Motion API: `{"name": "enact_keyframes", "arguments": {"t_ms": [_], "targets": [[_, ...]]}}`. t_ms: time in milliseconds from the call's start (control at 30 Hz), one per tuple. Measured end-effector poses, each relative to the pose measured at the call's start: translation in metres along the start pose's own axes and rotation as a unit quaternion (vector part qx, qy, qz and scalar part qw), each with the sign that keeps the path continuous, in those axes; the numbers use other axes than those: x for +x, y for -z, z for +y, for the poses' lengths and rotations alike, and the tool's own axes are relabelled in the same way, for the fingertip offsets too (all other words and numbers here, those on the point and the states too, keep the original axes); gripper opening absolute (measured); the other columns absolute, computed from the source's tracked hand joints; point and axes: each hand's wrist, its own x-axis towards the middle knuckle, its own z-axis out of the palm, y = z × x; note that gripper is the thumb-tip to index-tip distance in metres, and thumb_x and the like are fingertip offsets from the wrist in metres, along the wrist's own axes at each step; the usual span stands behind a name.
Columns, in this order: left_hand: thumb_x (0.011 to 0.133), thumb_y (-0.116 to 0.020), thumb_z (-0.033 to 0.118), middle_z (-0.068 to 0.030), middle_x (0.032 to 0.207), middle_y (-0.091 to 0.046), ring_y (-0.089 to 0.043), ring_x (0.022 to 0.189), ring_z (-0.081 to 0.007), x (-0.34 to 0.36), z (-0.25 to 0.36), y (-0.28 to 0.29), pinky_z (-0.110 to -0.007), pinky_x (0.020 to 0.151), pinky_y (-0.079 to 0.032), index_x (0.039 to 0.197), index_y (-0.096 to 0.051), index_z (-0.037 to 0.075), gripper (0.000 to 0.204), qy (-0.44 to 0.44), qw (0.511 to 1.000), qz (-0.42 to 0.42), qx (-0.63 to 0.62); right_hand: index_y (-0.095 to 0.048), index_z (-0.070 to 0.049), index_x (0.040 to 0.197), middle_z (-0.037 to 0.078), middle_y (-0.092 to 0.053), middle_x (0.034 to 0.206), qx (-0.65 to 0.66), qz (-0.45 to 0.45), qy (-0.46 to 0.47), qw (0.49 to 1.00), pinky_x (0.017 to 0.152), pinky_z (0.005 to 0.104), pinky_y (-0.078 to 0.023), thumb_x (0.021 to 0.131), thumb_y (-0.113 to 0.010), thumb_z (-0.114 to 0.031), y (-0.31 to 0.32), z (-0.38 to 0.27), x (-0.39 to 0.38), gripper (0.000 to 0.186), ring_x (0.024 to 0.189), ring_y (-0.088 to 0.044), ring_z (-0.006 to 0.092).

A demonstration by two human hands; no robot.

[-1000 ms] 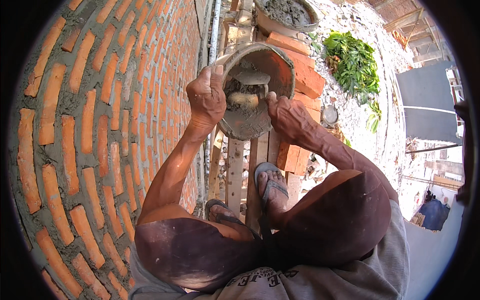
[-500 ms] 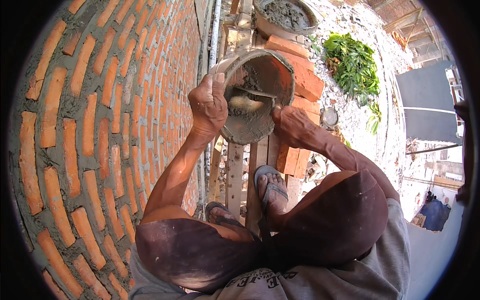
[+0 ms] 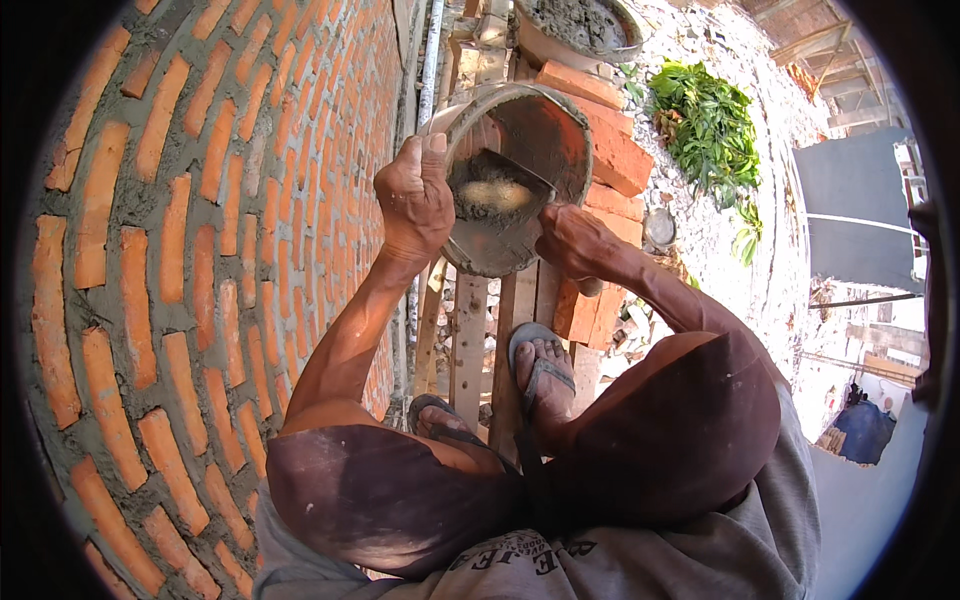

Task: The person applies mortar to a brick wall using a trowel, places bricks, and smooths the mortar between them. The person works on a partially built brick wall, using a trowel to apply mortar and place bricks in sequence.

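Note:
A mortar-smeared bucket (image 3: 550, 125) is tipped in front of me, its mouth facing me. My left hand (image 3: 416, 195) clasps the left side of its rim, thumb up on the edge. In my right hand (image 3: 580, 243) is a trowel (image 3: 522, 169), held in a closed fist. The rounded end of its handle pokes out below the fist, and the blade lies inside the bucket. Grey mortar coats the bucket's inner wall, with a pale bright patch below the blade. Exactly how much of the blade sits in mortar cannot be made out.
A brick wall (image 3: 180, 230) with fresh mortar joints rises close on my left. My sandalled feet (image 3: 545, 375) stand on wooden planks (image 3: 467, 340). Stacked bricks (image 3: 612, 150) lie right of the bucket, with a mortar tub (image 3: 580, 30) beyond. Green leaves (image 3: 705, 130) lie on rubble at right.
My right hand and the trowel have turned, so the handle end now shows below the fist and the blade slants more steeply. The bucket has shifted slightly away; my left hand keeps its hold.

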Motion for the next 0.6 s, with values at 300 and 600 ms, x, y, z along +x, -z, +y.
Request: {"name": "enact_keyframes", "arguments": {"t_ms": [300,600], "targets": [[0.097,-0.051,0.017,-0.0202,0.061,-0.052,-0.052,0.052,-0.0278,-0.013,-0.002,0.007,-0.035,0.053,-0.043,0.080,-0.053,-0.004,0.028,0.019,1.000,-0.011,-0.016,-0.053,0.011,0.092,0.019,-0.056,0.069,-0.354,-0.026,-0.075,0.932,0.056,0.0410,-0.047,0.080,-0.052,-0.007,0.019,-0.003,-0.009,0.021,0.063,-0.058,0.0315],[0.098,-0.050,0.019,-0.0149,0.060,-0.048,-0.040,0.052,-0.0210,-0.018,-0.010,0.009,-0.031,0.052,-0.038,0.082,-0.053,-0.004,0.029,0.009,0.999,-0.019,-0.041,-0.061,0.000,0.073,0.018,-0.061,0.068,-0.200,-0.120,-0.069,0.970,0.064,0.0431,-0.054,0.073,-0.058,0.000,0.022,0.022,-0.011,0.003,0.069,-0.064,0.0352]]}}
